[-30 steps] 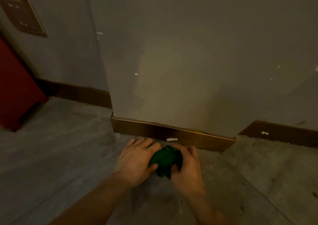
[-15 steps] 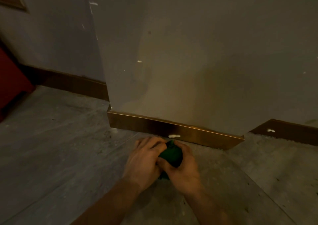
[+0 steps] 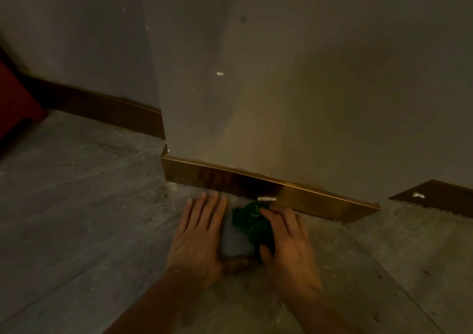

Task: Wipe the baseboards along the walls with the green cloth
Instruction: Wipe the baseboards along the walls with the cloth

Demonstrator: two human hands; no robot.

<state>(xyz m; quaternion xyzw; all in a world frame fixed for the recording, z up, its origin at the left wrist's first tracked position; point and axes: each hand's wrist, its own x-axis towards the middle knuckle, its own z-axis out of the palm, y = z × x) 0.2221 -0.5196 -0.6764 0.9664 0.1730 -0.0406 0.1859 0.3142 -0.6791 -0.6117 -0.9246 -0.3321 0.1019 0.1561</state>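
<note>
We hold both forearms forward and low, bare to the wrist. Our left hand (image 3: 199, 236) lies flat, palm down, fingers straight and slightly spread, gripping nothing. Our right hand (image 3: 289, 249) sits just beside it, palm down, fingers curled over the cloth (image 3: 252, 222), thumb tucked against its near edge.

An indoor room or corridor is being shown, dimly lit, though its exact kind cannot be told. Plain grey walls (image 3: 320, 78), marked with small white flecks, are being met at the bottom by brown, glossy baseboards (image 3: 268, 188) that wrap a jutting corner. A grey, scuffed floor (image 3: 76, 218) is being seen below, and something red (image 3: 15, 103) is standing at the left edge.
</note>
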